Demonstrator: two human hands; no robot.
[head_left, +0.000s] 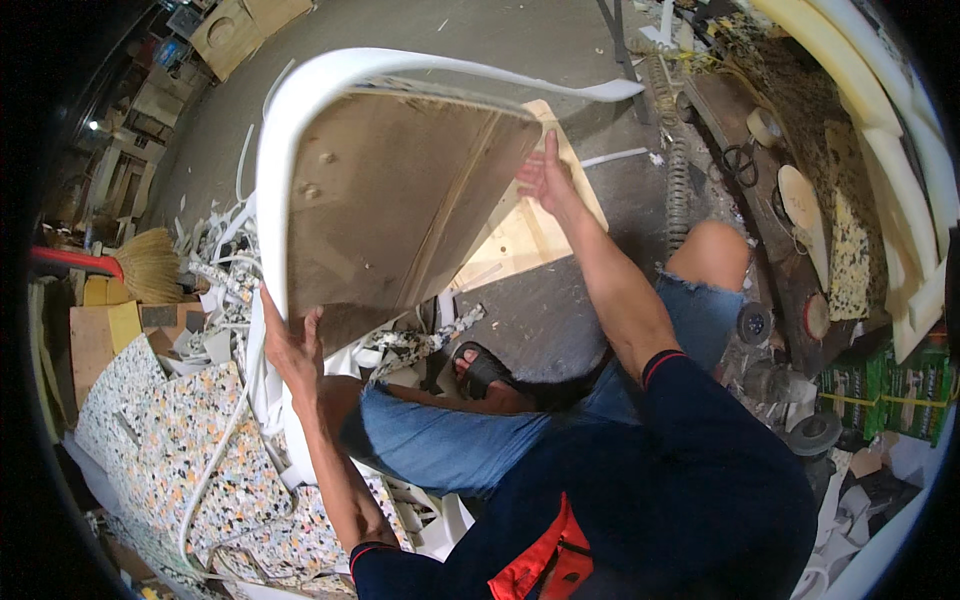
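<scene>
one brown board (pixel 390 195) tilted up before you; your left hand (pixel 296 352) curled round lower-left edge and white foam strip (pixel 274 185); your right hand (pixel 546 180) spread wide at right edge, contact unclear.

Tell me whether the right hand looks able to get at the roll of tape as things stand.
Probably yes, perhaps with a lean: the right hand is open at the edge of the brown panel, and the roll of tape lies uncovered. The coiled hose between them looks low.
</scene>
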